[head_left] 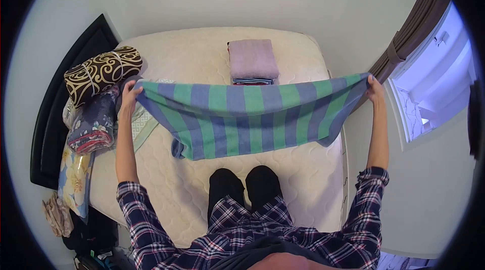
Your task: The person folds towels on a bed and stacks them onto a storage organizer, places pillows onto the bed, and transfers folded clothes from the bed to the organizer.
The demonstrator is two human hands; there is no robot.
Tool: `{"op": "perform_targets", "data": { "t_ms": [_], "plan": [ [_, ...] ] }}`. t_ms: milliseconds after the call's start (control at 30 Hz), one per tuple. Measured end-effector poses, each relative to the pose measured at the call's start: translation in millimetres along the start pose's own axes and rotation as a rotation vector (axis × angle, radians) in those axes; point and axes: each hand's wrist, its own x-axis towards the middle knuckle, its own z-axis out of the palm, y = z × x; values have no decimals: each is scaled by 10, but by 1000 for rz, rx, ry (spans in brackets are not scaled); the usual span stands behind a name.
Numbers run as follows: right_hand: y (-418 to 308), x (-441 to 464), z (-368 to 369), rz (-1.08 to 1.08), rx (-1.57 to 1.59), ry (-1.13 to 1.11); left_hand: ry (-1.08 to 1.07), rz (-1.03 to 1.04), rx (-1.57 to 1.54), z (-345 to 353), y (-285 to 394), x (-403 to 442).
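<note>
Blue-and-green striped towel [252, 123] spans the centre of the view, its upper edge drawn out between two bare hands. At ten o'clock, the thumb and fingers of the left hand [130, 96] are closed in a pinch on one upper corner; toward two o'clock, those of the right hand [375, 91] are closed likewise on the other. Cloth sags between them above a cream quilted mattress [182, 194]. Plaid sleeves [367, 204], pushed up to the forearms, enter from five and seven o'clock. Just beyond the towel, at twelve, sits a stack of folded cloths topped by a lilac one [252, 58]. A brown-and-cream scroll-patterned roll [103, 74], tied with pale bands, lies at ten, beside plastic-wrapped floral bedding [91, 127] at nine. The black headboard [44, 153] stands behind them. At two, a gathered brown curtain [404, 47] hangs beside a window [432, 83].
</note>
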Motion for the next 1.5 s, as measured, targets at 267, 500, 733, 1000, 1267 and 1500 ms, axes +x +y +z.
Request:
{"op": "perform_targets", "data": {
  "t_ms": [267, 500, 733, 1000, 1267, 1500],
  "plan": [
    [-1601, 857, -320, -535, 429, 275, 230, 527, -157, 809, 1573, 998],
    [-2529, -425, -245, -886, 469, 234, 94, 659, -358, 557, 2768, 402],
    [-1752, -959, 160, -707, 265, 142, 238, 332, -161, -567, 1467, -46],
    [-282, -2516, 551, -335, -116, 67, -32, -218, -96, -1461, -225, -1401],
    [1950, -2804, 253, 831, 112, -74, -327, -1001, 582, -1312, -2087, -2066],
    [3121, -2790, 343, 1191, -606, -97, -348, -538, 1203, -1143, -2026, -1869]
  ]
}}
